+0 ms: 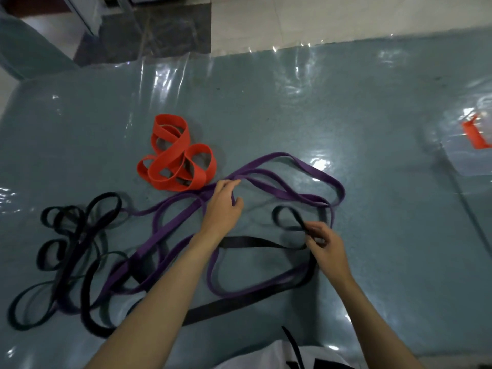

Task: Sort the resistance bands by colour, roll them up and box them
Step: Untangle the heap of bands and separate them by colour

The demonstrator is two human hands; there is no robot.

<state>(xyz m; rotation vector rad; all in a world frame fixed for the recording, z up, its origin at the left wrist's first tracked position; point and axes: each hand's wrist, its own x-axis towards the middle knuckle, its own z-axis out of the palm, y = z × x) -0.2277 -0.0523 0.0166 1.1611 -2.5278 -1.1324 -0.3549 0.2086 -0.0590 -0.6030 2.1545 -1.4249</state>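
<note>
Purple bands [282,193] sprawl in long loops across the middle of the teal table [372,102]. My left hand [222,206] grips a purple strand where several of them cross. My right hand [323,245] pinches a black band [250,242] that runs flat under the purple loops and curls into a small loop just beyond my fingers. A red band [177,157] lies bunched in coils behind my left hand. More black bands [72,249] lie tangled at the left, partly mixed with purple.
A clear plastic box [463,145] with a red band piece inside stands at the far right. Shiny clear film covers the table. Tiled floor lies beyond the table's far edge. My white shirt shows at the bottom.
</note>
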